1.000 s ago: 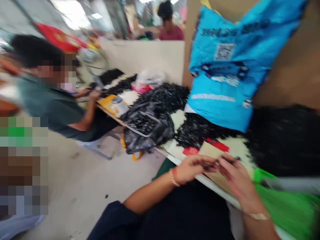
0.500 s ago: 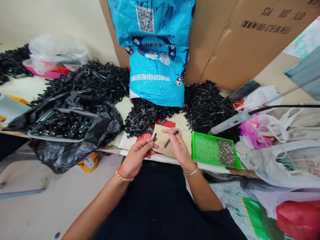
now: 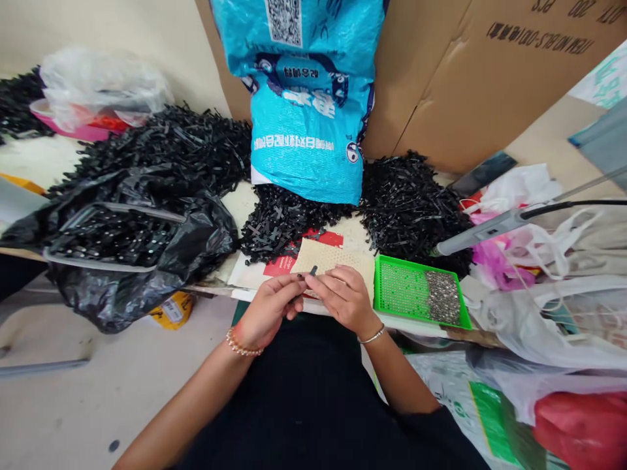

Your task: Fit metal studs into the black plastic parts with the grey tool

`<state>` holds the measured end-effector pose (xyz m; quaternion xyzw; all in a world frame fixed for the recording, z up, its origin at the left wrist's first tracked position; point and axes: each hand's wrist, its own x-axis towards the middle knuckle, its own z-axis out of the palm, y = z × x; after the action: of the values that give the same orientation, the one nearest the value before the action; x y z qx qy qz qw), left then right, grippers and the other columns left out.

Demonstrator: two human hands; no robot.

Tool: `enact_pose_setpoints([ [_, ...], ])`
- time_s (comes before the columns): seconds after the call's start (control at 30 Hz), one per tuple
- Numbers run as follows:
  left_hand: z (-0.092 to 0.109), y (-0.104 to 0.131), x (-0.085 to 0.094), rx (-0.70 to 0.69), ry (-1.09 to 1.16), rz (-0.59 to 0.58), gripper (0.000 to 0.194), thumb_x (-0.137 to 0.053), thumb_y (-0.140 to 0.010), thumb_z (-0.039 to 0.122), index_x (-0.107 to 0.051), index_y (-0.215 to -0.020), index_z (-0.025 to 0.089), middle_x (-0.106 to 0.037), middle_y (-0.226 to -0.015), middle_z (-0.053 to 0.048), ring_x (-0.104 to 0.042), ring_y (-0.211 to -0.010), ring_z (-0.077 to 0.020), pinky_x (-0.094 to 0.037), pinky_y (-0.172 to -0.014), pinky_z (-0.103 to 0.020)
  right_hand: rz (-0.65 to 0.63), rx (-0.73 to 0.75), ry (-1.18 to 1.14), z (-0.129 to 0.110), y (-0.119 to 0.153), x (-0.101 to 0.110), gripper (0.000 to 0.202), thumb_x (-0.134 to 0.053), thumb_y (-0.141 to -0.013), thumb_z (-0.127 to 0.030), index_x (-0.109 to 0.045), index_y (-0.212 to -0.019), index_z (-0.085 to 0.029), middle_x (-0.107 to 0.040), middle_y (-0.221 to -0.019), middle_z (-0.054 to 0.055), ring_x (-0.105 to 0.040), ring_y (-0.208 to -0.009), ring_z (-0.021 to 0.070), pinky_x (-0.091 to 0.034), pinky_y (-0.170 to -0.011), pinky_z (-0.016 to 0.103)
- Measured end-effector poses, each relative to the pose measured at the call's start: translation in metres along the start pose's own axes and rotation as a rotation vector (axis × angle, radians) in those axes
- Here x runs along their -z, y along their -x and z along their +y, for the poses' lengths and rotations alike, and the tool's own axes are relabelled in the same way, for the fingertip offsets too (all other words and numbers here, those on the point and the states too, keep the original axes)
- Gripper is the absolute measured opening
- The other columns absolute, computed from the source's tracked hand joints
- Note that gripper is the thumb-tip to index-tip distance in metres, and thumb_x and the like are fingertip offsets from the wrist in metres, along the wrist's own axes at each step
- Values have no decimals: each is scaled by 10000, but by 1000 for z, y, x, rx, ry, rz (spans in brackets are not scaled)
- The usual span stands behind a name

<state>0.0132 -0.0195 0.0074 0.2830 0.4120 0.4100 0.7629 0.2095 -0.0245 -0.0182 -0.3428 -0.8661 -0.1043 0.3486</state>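
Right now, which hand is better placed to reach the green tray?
Probably the right: the right hand is nearer the green tray, with the left hand farther across. Both meet at a small dark piece.

Small-parts assembly workshop, as observed from the floor of the room. Diagnostic features: black strips (image 3: pixel 411 202) in bulk heaps on a workbench (image 3: pixel 240 199); a green perforated tray (image 3: pixel 401 284) part-filled with small metallic pieces (image 3: pixel 443 297); a grey corded hand tool (image 3: pixel 482 232) alongside; and, behind, a cardboard panel (image 3: pixel 441 85) with inverted print reading "QTY 200 PCS".
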Motion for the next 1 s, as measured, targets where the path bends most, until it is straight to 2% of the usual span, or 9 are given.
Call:
enact_pose_setpoints([
  [0.1, -1, -2, 0, -10, 5, 26, 281, -876, -655, 352, -756, -803, 145, -620, -593, 16, -477, -458, -59, -326, -377, -155, 27, 3, -11, 0, 7, -1, 553, -617, -934, -124, -504, -1466, -220, -753, -1157, 47, -661, -1004, 181, -575, -912, 339],
  [0.17, -2, -2, 0, -8, 0, 20, 275, -873, -663, 354, -749, -783, 140, -631, -611, 7, -485, -466, -61, -338, -381, -157, 62, -27, -38, -1, 9, -1, 525, -592, -945, -118, -521, -1450, -241, -741, -1205, 54, -688, -1003, 176, -600, -881, 332],
  [0.27, -4, -2, -1, 3, -1, 11, 283, -873, -665, 363, -740, -774, 138, -623, -590, 7, -489, -468, -64, -344, -389, -159, 64, -75, -73, -4, 10, -3, 503, -557, -959, -120, -533, -1435, -282, -737, -1214, 48, -707, -1027, 178, -614, -881, 344],
  [0.47, -6, -2, -1, -2, 11, 43, 295, -870, -670, 362, -740, -805, 134, -599, -548, 19, -496, -480, -70, -359, -412, -160, 28, -133, -169, -8, 16, -15, 564, -615, -910, -102, -517, -1451, -231, -719, -1170, 100, -690, -1077, 196, -603, -918, 351],
  [0.63, -6, -3, 0, -13, -60, 26, 257, -834, -702, 363, -728, -746, 133, -596, -521, 15, -479, -453, -66, -370, -421, -167, 63, -211, -292, -12, 18, -15, 543, -598, -925, -94, -526, -1436, -264, -748, -1140, 63, -712, -1046, 174, -617, -899, 336],
  [0.77, -6, -3, -2, -28, -87, 47, 254, -833, -694, 363, -723, -737, 139, -601, -512, 13, -477, -443, -68, -370, -421, -170, 70, -205, -240, -13, 20, -13, 531, -596, -927, -81, -535, -1420, -268, -753, -1161, 62, -721, -1051, 173, -620, -901, 336],
  [0.9, -6, -3, -3, -31, -76, 66, 281, -839, -687, 374, -754, -808, 134, -606, -532, 10, -480, -459, -74, -369, -419, -173, 130, -154, -194, -13, 24, -12, 613, -631, -904, -76, -493, -1470, -266, -762, -1128, 68, -732, -1016, 183, -628, -881, 332],
  [1.0, -7, -3, -5, -32, -92, 65, 260, -832, -697, 366, -753, -790, 136, -631, -571, -7, -487, -469, -78, -369, -417, -178, 151, -174, -196, -11, 26, -13, 663, -645, -889, -59, -469, -1493, -267, -762, -1126, 67, -725, -1029, 186, -623, -899, 331],
])
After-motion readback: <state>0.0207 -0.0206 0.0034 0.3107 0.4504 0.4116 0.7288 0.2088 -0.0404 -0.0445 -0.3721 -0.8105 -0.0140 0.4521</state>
